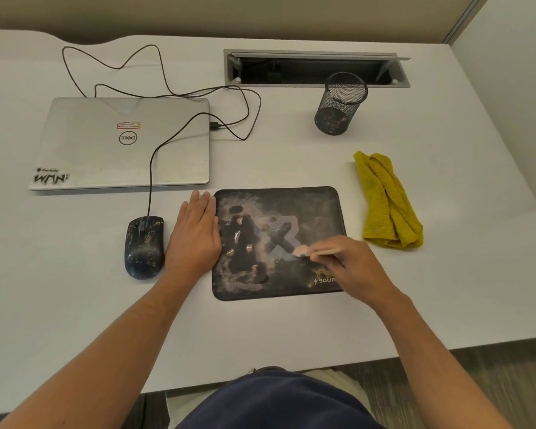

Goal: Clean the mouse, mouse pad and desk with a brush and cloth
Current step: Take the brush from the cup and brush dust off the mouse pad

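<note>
A dark printed mouse pad (307, 212) lies on the white desk (291, 156), dusted with pale grime. My right hand (356, 267) grips a small wooden-handled brush (310, 251), its pale bristles touching the pad near the middle. My left hand (195, 233) rests flat, fingers together, against the pad's left edge. A black speckled wired mouse (143, 246) sits just left of that hand. A crumpled yellow cloth (386, 202) lies to the right of the pad, untouched.
A closed silver laptop (121, 144) lies at the back left, the mouse cable (155, 150) looping across and behind it. A black mesh pen cup (339, 103) stands before an open cable hatch (316, 69). A partition wall rises at the right.
</note>
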Demonstrator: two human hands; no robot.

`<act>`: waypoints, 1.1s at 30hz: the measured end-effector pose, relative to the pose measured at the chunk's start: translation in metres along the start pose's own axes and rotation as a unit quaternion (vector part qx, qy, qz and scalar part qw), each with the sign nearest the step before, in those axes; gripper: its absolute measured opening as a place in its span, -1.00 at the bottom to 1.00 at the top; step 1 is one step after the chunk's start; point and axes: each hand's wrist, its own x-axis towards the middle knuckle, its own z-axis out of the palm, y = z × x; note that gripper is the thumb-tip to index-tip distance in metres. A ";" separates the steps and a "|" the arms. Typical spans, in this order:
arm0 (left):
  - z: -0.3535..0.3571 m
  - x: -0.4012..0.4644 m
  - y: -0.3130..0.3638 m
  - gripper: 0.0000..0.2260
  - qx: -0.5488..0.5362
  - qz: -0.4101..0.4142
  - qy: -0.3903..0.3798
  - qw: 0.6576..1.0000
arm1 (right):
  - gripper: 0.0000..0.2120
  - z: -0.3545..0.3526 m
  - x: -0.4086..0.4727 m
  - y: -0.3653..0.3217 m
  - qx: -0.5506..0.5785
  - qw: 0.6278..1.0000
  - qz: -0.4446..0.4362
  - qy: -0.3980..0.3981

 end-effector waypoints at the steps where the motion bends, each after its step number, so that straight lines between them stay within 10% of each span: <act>1: 0.000 0.000 0.000 -0.50 0.001 0.000 -0.001 1.000 | -0.75 -0.002 -0.008 0.000 -0.006 1.000 -0.001 -0.010; 8: 0.000 0.000 0.000 -0.49 0.007 -0.002 -0.010 1.000 | -0.82 -0.021 -0.035 0.009 -0.007 0.998 0.046 -0.040; 16: 0.000 0.000 0.000 -0.49 0.011 -0.003 -0.010 1.000 | -0.90 -0.031 0.000 0.033 -0.015 0.984 0.090 0.150; 33: 0.001 0.000 0.000 -0.51 0.011 0.005 -0.003 1.000 | -0.86 -0.028 -0.064 0.016 -0.019 0.995 0.084 0.052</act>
